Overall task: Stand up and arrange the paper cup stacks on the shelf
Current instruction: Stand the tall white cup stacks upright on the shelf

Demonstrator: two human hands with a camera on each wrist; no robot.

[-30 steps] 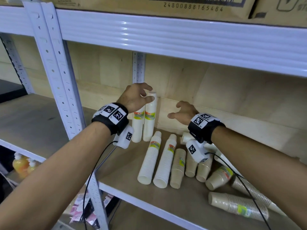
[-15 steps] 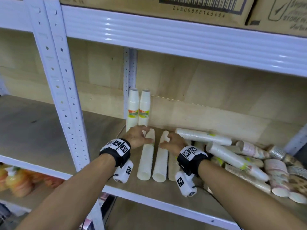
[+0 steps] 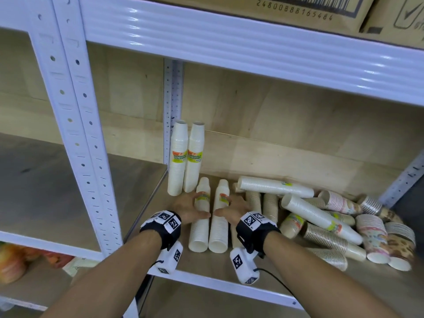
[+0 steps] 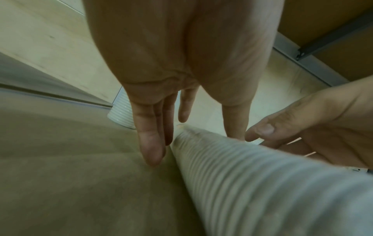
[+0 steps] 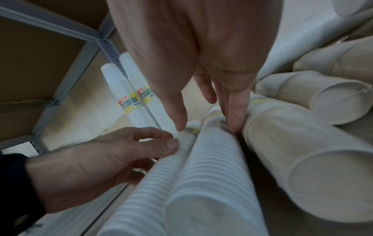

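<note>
White metal shelving unit with a pale wooden shelf board [image 3: 142, 198] fills the head view. Brown cardboard boxes [image 3: 298, 10] sit along the top edge. A jumble of white, beige and patterned paper cup stacks [image 3: 321, 216] lies toppled at lower right. Two upright white paper cup stacks [image 3: 185, 161] stand at centre against the back panel. Two lying white paper cup stacks [image 3: 208, 216] rest side by side below them. Left hand [image 3: 185, 208] curls around the left one; right hand [image 3: 234, 208] around the right one, though full closure is probably incomplete, blurred.
</note>
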